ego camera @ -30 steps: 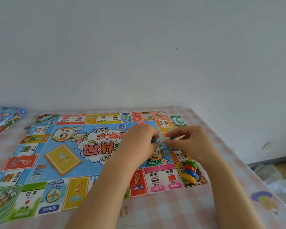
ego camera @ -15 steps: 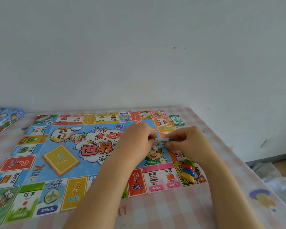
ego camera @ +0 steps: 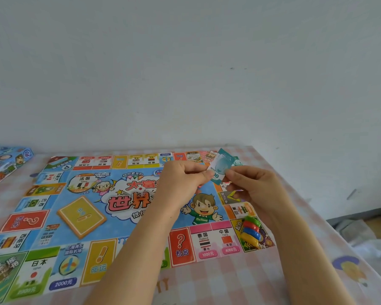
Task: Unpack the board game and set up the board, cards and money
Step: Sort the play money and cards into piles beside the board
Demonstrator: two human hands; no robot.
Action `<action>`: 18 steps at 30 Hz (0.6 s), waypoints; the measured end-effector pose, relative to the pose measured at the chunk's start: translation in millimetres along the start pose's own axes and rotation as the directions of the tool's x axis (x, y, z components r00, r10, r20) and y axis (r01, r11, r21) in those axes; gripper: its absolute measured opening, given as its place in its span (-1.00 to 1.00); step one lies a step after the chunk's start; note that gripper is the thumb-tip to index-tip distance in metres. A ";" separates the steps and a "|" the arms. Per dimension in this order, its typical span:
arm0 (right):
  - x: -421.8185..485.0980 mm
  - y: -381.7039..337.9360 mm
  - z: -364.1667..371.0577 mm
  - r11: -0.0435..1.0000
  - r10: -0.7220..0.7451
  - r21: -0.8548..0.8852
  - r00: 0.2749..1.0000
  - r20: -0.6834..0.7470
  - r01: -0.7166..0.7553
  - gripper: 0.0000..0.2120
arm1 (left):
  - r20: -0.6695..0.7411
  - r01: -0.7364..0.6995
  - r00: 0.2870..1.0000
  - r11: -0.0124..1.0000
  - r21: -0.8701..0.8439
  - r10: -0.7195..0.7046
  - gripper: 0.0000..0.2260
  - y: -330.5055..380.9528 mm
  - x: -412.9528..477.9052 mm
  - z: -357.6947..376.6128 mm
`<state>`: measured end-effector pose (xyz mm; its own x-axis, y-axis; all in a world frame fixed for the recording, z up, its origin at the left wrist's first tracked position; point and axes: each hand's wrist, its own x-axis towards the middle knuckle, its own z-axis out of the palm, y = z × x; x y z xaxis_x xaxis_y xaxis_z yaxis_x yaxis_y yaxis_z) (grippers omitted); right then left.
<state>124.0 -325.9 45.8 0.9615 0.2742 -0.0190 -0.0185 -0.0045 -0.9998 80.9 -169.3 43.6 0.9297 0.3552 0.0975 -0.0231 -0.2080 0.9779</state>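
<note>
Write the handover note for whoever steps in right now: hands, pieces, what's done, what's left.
Hands: left hand and right hand both pinch one teal money note above the board's far right side.
Things: board lies unfolded on the table. The die is at its centre, coloured pawns are stacked on its near right corner, and the box is at far left.
Done: board laid out.
Left: set the money down; sorting looks unfinished.

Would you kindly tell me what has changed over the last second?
The teal banknote, earlier nearly hidden low between the hands, now sticks up, tilted toward the far edge. The left hand and right hand still pinch it, about where they were. The board, die, pawns and box stayed put.
</note>
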 end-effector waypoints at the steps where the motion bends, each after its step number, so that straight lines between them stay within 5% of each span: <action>1: -0.2 -0.4 0.3 0.999 0.009 0.035 1.000 0.001 -0.009 -0.92 | 0.000 -0.005 1.000 1.000 0.003 0.005 -0.83 -0.5 0.1 0.3; 9: 0.3 0.3 5.2 0.987 0.043 0.153 0.999 -0.031 -0.038 -0.91 | -0.041 -0.043 0.998 0.999 0.033 0.044 -0.82 -5.4 0.4 7.5; 15: 6.5 -1.3 -1.4 0.999 0.042 0.040 0.982 -0.186 -0.035 -0.96 | 0.012 -0.102 0.995 0.983 0.150 0.101 -0.67 -6.5 -3.0 7.0; 18: 17.2 -11.1 -27.8 0.983 -0.053 -0.181 0.935 -0.350 -0.012 -0.95 | -0.016 -0.139 0.989 0.973 0.186 0.144 -0.63 -4.9 -1.1 2.9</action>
<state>148.3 -347.9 56.6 0.9962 -0.0795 0.0345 0.0196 -0.1813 -0.9832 81.0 -171.3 38.1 0.9108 0.3358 0.2403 -0.0832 -0.4207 0.9034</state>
